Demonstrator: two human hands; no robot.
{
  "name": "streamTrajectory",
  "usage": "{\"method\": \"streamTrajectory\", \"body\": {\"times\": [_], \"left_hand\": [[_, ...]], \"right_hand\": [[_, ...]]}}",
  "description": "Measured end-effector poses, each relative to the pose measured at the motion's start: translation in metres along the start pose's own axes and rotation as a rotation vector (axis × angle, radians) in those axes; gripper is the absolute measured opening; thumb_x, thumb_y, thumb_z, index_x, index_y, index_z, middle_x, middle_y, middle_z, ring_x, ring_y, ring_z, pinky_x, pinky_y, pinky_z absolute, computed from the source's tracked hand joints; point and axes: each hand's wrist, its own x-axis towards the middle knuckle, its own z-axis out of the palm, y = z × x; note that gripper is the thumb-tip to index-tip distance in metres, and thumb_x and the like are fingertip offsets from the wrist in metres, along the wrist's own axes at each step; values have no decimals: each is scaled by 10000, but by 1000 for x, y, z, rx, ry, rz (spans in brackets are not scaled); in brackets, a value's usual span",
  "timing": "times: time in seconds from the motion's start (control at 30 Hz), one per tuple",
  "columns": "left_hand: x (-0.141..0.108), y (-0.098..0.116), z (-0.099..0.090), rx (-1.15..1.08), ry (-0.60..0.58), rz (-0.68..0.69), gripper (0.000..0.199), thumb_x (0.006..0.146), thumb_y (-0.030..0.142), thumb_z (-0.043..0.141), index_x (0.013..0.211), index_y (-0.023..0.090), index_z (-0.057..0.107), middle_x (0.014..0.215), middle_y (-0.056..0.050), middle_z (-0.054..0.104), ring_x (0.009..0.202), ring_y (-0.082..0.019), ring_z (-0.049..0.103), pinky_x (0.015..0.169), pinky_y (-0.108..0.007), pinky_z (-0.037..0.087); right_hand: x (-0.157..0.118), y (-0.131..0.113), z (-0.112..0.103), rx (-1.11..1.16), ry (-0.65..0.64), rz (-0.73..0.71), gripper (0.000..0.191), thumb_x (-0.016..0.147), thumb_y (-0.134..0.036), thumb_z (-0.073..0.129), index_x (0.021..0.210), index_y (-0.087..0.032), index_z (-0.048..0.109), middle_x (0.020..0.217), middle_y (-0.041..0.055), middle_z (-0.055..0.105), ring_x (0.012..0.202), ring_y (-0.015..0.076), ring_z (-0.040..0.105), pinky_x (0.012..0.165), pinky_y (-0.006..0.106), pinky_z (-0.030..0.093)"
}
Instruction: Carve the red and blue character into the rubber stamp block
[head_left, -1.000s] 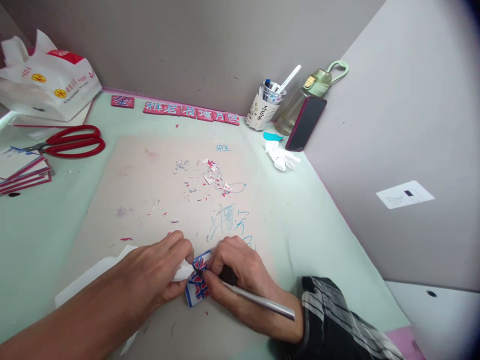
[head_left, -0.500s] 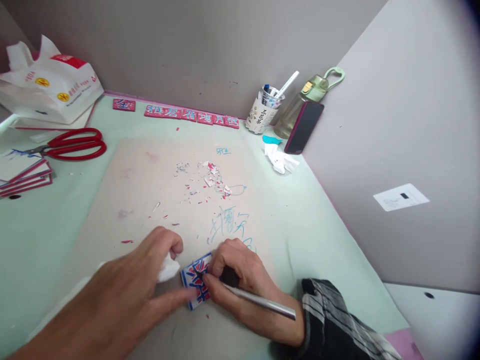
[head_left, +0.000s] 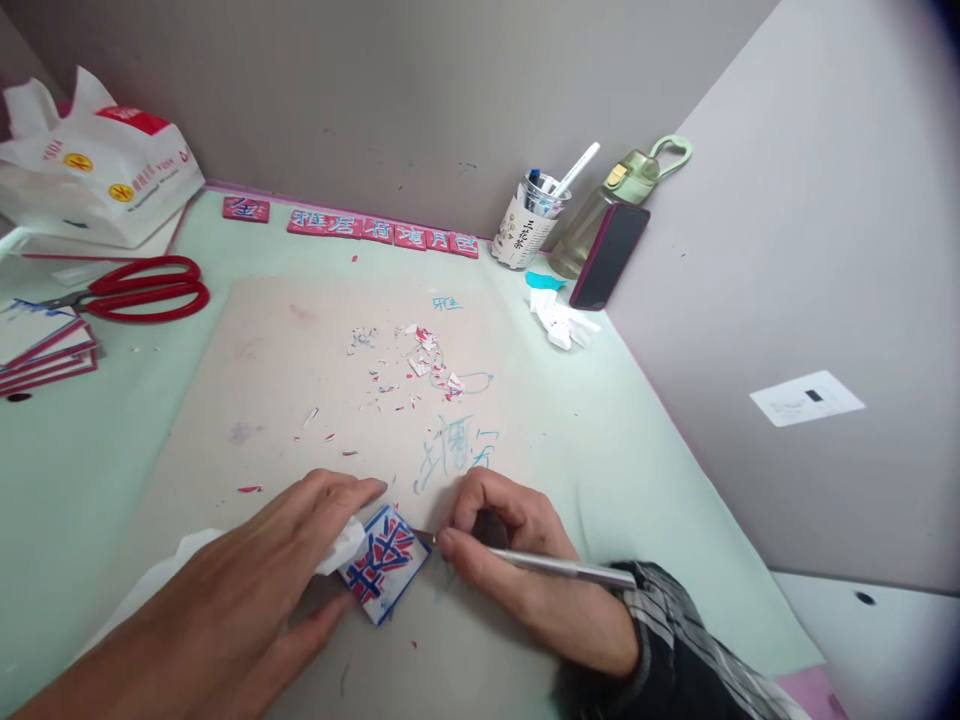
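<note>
Patterned tile (head_left: 384, 568) lies on mat (head_left: 281, 410) between the hands: left hand (head_left: 262, 560) loosely gripping white tissue (head_left: 345, 548), thumb spread by tile's left edge, likely to steady it; right hand's (head_left: 525, 570) fingers pinch metal-handled tool (head_left: 570, 568) near its tip, presumably for control.

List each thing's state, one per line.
Left hand: at tile
Right hand: holding tool
Tool: tip at tile's corner
Tile: flat, blue and red
Phone: leaning, screen dark
Bottle: upright
Cup: upright, holding pens
Scissors: lying flat
Cards: stacked
Tissue by phone: crumpled
Bag: handles up
</note>
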Motion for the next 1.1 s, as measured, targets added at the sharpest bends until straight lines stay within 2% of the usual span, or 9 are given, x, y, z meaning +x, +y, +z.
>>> {"method": "streamTrajectory", "body": {"times": [0.1,0.2,0.33,0.43,0.6,0.77,0.93,1.1], "left_hand": [[0,9,9,28,-41,-57,562,807,322,724,1314,287,483,1239,-65,630,1082,-300,656,782,-363,575],[2,12,14,74,-35,-47,447,816,252,687,1226,276,509,1119,-46,619,995,-272,644,760,-360,558],[6,7,5,39,-75,46,519,893,161,570,1365,351,463,1309,-21,575,1203,-252,570,971,-365,521],[6,3,1,21,-67,59,549,936,158,524,1425,388,427,1363,2,555,1254,-243,539,1045,-365,486],[5,2,3,3,-89,37,513,978,183,489,1439,394,404,1374,-3,541,1259,-241,532,1054,-379,485],[5,4,2,5,-94,23,586,918,193,592,1436,394,405,1379,-1,528,1266,-252,524,1055,-381,488],[7,4,3,-21,-79,28,515,939,209,578,1399,389,429,1337,1,539,1226,-242,544,1009,-357,507],[9,4,3,-40,-79,6,526,906,181,603,1366,392,459,1297,1,560,1196,-254,556,990,-382,508]], "right_hand": [[2,1,-2,2,5,1,204,835,-225,644,704,-215,487,683,-33,538,639,122,438,589,261,353],[3,4,-4,2,-19,12,213,837,-230,652,709,-218,482,685,-32,537,629,121,429,573,260,350],[6,7,-5,-26,-54,-23,209,845,-217,658,720,-218,491,712,-22,557,652,128,455,592,262,373],[6,9,-5,-56,-79,-62,201,850,-189,659,723,-216,506,729,-22,559,670,129,474,612,262,388],[5,13,-2,-123,-73,-97,181,853,-167,638,728,-215,515,756,-16,580,692,132,498,644,266,401],[5,14,0,-162,-57,-102,200,867,-177,621,714,-215,499,743,-19,577,683,129,497,642,262,399],[6,14,1,-176,-60,-113,200,869,-171,622,718,-215,499,754,-14,584,692,131,506,649,263,402],[4,12,2,-224,-57,-129,193,884,-178,592,726,-218,488,747,-10,587,688,136,496,643,268,398]]}}
